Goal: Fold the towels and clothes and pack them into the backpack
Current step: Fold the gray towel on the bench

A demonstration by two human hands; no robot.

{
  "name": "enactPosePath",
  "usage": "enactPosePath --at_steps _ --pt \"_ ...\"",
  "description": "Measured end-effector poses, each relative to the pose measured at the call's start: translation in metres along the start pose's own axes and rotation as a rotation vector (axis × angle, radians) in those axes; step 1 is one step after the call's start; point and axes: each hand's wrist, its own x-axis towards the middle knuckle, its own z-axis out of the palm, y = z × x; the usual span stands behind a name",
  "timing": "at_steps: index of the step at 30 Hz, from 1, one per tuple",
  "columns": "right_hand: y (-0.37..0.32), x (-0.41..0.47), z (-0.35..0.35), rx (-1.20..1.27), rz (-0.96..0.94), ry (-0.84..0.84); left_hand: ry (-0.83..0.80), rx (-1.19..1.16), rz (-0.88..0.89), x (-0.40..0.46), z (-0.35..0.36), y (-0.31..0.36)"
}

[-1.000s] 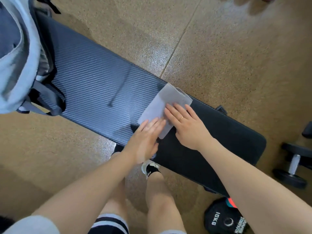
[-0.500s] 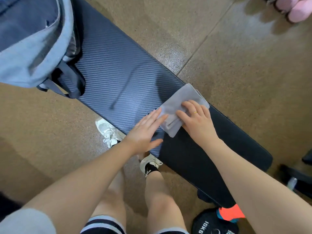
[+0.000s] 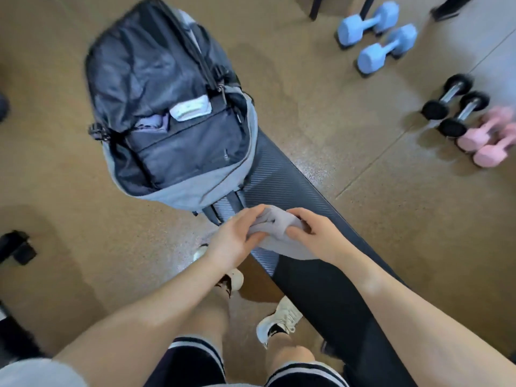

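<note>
My left hand (image 3: 233, 241) and right hand (image 3: 312, 233) both had a grip on the folded grey towel (image 3: 275, 223), fingers curled over its top and thumbs tucked against its near side, so the bundle sat bunched between my palms. I judged that I held it from both ends like this to keep the folds from springing open on the way to the bag. The towel's lower edge trailed down toward the dark ribbed surface (image 3: 279, 174); whether it was touching there or just clear of it I could not tell.

Just beyond my knuckles lay the backpack (image 3: 178, 152) on the far end of that surface, its main compartment zipped wide open and facing me, which made it an easy target. Something pale and something lilac were already tucked inside, though motion blur left me unable to say what they were.

Out on the floor (image 3: 349, 141) to my right stood blue dumbbells (image 3: 377, 34), black ones (image 3: 452, 104) and pink ones (image 3: 488, 143), the pink partly cut off by the frame.
</note>
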Motion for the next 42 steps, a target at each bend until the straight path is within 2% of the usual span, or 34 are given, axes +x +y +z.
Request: enactPosePath --at_steps 4,8,10,14,17,20,23,26,29,32,34,38,42 --pt "-0.083 0.056 0.014 0.093 -0.038 -0.042 0.126 -0.094 -0.091 0.014 -0.093 -0.008" --pt "-0.142 0.117 0.031 0.058 -0.098 0.025 0.194 -0.062 -0.036 0.038 -0.17 -0.023" --pt "-0.158 0.148 0.034 0.119 -0.082 0.046 0.206 -0.094 -0.102 0.058 -0.199 -0.034" --pt "-0.167 0.205 0.034 0.327 0.076 0.108 0.358 -0.077 -0.194 0.106 -0.234 -0.069" --pt "-0.158 0.239 0.037 0.47 0.182 0.11 0.298 0.157 -0.259 0.144 -0.246 -0.11" --pt "-0.145 0.267 0.039 0.472 0.288 0.094 0.226 0.458 -0.272 0.178 -0.246 -0.14" --pt "-0.134 0.284 0.041 0.527 0.344 0.056 0.183 0.641 -0.246 0.2 -0.241 -0.157" --pt "-0.132 0.289 0.041 0.65 0.416 0.031 0.172 0.678 -0.208 0.208 -0.248 -0.158" --pt "-0.138 0.287 0.044 0.741 0.484 -0.018 0.19 0.61 -0.239 0.208 -0.272 -0.146" --pt "-0.154 0.286 0.047 0.761 0.47 -0.051 0.289 0.509 -0.213 0.207 -0.303 -0.125" --pt "-0.169 0.291 0.052 0.78 0.454 -0.042 0.296 0.526 -0.164 0.207 -0.319 -0.111" --pt "-0.199 0.327 0.064 0.707 0.435 0.085 0.256 0.55 -0.104 0.205 -0.326 -0.103" --pt "-0.199 0.351 0.082 0.663 0.39 0.404 0.246 0.541 -0.134 0.204 -0.314 -0.113"
